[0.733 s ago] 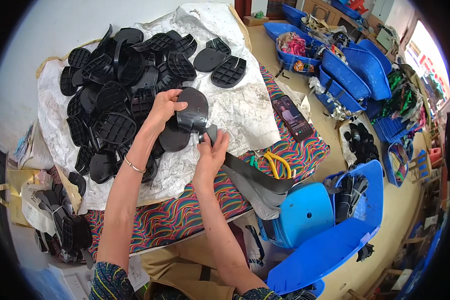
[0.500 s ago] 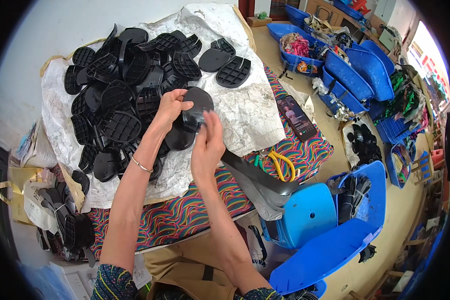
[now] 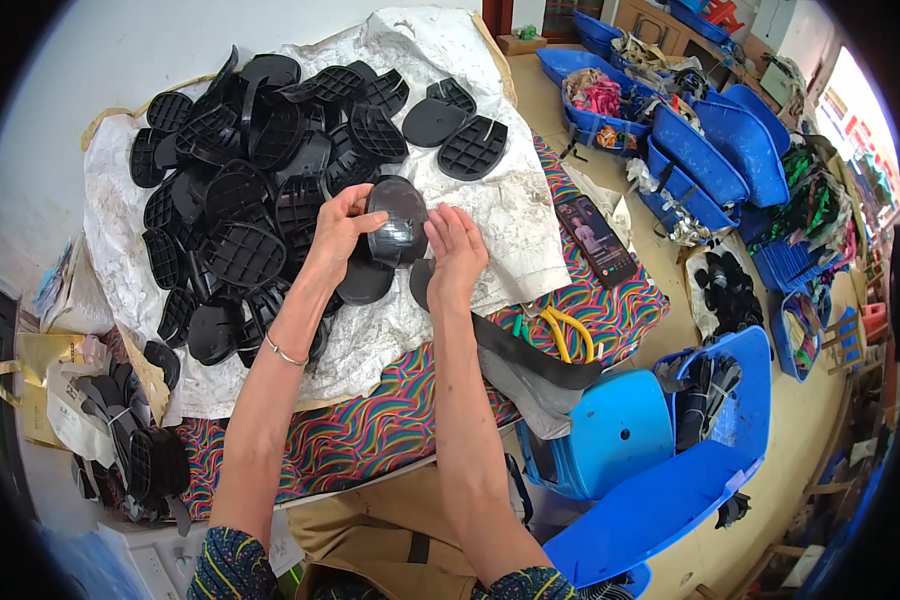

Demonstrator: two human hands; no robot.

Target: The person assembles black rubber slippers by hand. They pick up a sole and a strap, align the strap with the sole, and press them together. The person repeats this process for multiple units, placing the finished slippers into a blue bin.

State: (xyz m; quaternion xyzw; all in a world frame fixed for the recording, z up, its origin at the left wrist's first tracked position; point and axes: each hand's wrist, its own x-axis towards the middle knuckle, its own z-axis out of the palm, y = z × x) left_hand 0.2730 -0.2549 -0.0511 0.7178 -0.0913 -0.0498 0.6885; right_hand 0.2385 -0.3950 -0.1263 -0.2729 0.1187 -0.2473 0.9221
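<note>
Black rubber sole piece (image 3: pixel 398 222) sits between my two hands above the white sheet (image 3: pixel 515 215) on the worktop. My left hand (image 3: pixel 338 232) grips its left edge, my right hand (image 3: pixel 457 250) presses fingers against its right edge. A heap of black soles (image 3: pixel 245 200) lies just left; yellow-handled pliers (image 3: pixel 560 330) rest to the right.

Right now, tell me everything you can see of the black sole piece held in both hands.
The black sole piece is a rounded, oval slab that looks like moulded rubber or plastic, with a smooth, slightly shiny face turned up. It is held above the white sack cloth, beside the pile of ribbed black soles. The left hand grips its left edge, thumb on top; the right hand touches its right edge with the fingertips. Its underside is hidden.
</note>
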